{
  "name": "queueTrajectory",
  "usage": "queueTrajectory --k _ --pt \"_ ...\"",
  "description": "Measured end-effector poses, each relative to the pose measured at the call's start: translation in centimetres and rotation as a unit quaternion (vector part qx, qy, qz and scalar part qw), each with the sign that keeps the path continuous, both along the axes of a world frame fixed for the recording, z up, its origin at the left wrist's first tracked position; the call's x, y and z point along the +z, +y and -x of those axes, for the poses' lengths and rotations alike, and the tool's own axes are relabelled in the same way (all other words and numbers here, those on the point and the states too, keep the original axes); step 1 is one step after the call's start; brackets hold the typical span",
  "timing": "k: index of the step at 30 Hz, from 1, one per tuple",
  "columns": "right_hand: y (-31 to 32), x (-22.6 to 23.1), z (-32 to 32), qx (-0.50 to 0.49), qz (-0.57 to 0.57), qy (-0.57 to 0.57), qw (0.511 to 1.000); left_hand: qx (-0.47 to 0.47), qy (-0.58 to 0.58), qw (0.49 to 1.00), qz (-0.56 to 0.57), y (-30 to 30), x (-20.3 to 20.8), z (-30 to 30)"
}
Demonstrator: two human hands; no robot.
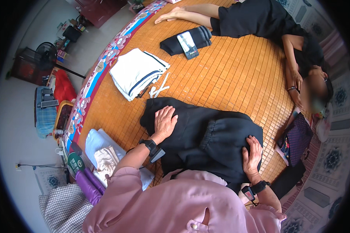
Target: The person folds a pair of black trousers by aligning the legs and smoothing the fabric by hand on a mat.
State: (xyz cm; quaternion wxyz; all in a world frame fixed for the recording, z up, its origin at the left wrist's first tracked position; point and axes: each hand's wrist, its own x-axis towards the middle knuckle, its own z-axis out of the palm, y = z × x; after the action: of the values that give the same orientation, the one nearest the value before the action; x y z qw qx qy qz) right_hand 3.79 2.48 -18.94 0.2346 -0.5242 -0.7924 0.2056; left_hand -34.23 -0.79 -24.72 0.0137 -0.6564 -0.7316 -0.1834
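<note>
A black garment (190,132) with a gathered elastic waist lies spread on the woven mat in front of me. My left hand (165,121) rests flat on its left part, fingers stretched out. Toward its right edge, my right hand (252,155) lies on the cloth with the fingers extended. Neither hand grips the fabric. Beyond the black garment sits a folded white garment (138,72) with dark stripes, its white drawstring (159,88) trailing on the mat. Farther off is a folded black garment (186,40) with grey stripes, and a phone (188,45) lies on it.
Another person (260,19) lies along the far right of the tiled mat (225,73). Light blue and cream clothes (105,155) are beside my left arm. A dark patterned cloth (297,136) lies at the right. The floral edge (101,66) borders the left side.
</note>
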Motion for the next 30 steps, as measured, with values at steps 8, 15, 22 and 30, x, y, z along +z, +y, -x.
queueTrajectory --k 8,15,22,30 --pt "-0.4 -1.2 2.4 -0.002 0.006 -0.01 1.0 -0.009 -0.011 1.0 -0.005 0.4 0.0 2.4" --pt "0.1 -1.4 3.5 -0.002 0.007 -0.017 1.0 -0.008 -0.034 0.999 0.0 0.8 -0.2 3.5" --pt "0.1 -1.9 4.1 -0.006 0.013 -0.02 1.0 -0.006 -0.032 0.999 -0.007 1.0 -0.6 4.1" --pt "0.5 -2.2 4.5 -0.012 0.011 -0.021 1.0 -0.007 -0.038 0.999 -0.008 1.6 -1.0 4.4"
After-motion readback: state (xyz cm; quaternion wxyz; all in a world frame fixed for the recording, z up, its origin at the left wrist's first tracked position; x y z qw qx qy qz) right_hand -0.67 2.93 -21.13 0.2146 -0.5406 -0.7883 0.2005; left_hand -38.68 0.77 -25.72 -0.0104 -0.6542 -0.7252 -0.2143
